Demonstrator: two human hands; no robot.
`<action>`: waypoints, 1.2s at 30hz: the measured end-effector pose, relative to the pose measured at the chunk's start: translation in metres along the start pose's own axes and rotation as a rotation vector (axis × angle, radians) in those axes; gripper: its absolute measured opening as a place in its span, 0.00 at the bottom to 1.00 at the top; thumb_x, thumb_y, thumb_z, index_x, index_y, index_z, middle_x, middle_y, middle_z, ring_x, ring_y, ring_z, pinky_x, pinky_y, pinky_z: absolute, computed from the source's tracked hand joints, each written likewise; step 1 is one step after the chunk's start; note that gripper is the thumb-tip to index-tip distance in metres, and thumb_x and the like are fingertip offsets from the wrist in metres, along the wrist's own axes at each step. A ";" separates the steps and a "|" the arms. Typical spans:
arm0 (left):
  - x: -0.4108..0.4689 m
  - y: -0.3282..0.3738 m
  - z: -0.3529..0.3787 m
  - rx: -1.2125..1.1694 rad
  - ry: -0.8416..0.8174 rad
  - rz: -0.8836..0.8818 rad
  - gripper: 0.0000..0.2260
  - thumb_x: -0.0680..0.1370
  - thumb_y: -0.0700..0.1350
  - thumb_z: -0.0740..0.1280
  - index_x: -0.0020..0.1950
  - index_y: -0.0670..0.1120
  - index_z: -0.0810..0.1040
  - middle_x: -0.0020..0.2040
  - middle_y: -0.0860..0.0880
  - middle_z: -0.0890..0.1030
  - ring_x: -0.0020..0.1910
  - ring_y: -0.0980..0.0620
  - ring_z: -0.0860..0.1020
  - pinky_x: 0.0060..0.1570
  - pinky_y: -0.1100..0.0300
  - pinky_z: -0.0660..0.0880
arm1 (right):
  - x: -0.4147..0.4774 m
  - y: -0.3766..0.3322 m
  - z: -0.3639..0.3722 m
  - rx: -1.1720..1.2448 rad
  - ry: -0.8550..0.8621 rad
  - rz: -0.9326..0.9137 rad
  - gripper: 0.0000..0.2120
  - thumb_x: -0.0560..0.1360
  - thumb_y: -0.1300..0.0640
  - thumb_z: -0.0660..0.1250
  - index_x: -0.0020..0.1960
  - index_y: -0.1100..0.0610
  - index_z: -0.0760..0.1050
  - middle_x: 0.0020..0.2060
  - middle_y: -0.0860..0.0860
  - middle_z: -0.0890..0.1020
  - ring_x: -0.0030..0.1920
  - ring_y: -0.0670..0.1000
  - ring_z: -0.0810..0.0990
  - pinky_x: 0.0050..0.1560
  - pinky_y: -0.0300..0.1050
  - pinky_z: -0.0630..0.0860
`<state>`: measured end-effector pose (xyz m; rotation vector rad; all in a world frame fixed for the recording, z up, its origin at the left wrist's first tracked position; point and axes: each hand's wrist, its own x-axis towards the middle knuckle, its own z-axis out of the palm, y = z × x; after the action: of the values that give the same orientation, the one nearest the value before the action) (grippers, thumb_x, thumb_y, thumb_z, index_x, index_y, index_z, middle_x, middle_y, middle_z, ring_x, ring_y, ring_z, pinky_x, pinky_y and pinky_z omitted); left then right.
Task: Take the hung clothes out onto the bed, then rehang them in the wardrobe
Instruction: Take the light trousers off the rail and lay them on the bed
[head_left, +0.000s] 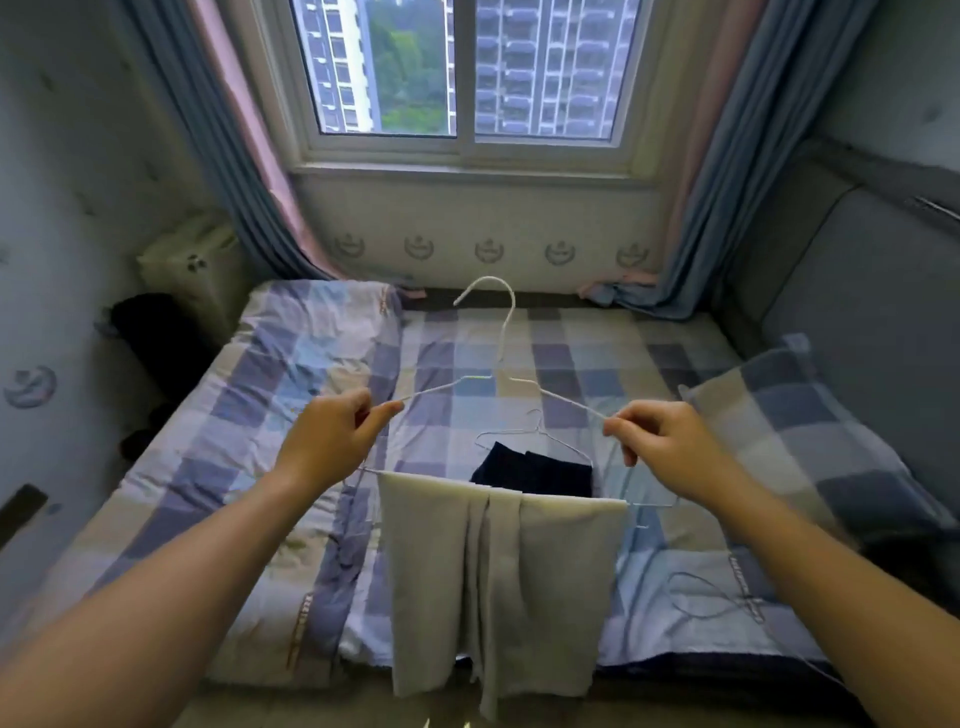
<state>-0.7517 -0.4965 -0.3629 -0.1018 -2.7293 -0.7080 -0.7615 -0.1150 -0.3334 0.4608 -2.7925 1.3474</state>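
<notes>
L hand (332, 436) & R hand (660, 441) each pinch a shoulder end of the white wire hanger (501, 338), held over the bed's (597, 332) near edge, grey trousers (441, 571) draped on its bar. Behind, mid-bed, lies a dark garment (535, 473). Pillow (810, 441) at right edge, bare hanger (711, 597) by near-right corner.

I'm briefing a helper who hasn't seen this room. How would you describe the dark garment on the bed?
Find the blue-and-white checked bed below the window. Near its middle, beyond the pale grey cloth draped over the raised white wire hanger, lies a folded navy garment on its own thin wire hanger. Its dark colour sets it apart; the bare wire hanger nearby carries nothing.
</notes>
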 end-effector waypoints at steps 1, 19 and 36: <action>0.003 -0.002 0.009 -0.018 -0.027 0.002 0.25 0.77 0.63 0.61 0.32 0.44 0.68 0.26 0.48 0.70 0.27 0.48 0.71 0.29 0.53 0.67 | -0.002 0.008 0.003 0.000 0.005 0.025 0.11 0.78 0.55 0.67 0.38 0.53 0.81 0.28 0.50 0.81 0.29 0.47 0.76 0.34 0.44 0.74; 0.097 -0.010 0.194 0.051 -0.398 -0.243 0.20 0.79 0.61 0.63 0.35 0.48 0.71 0.32 0.51 0.74 0.33 0.50 0.74 0.35 0.54 0.72 | 0.074 0.204 0.049 0.135 -0.085 0.482 0.12 0.78 0.59 0.66 0.37 0.51 0.79 0.31 0.50 0.82 0.32 0.56 0.76 0.39 0.56 0.76; 0.197 -0.068 0.437 0.236 -0.473 -0.400 0.19 0.80 0.63 0.60 0.57 0.50 0.79 0.58 0.49 0.80 0.60 0.44 0.73 0.55 0.49 0.66 | 0.227 0.406 0.125 -0.339 -0.146 0.651 0.09 0.78 0.60 0.63 0.50 0.59 0.83 0.49 0.60 0.82 0.52 0.62 0.79 0.51 0.50 0.74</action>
<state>-1.0732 -0.3465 -0.6921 0.3903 -3.3134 -0.4972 -1.0709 -0.0308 -0.6930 -0.4117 -3.3552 0.8615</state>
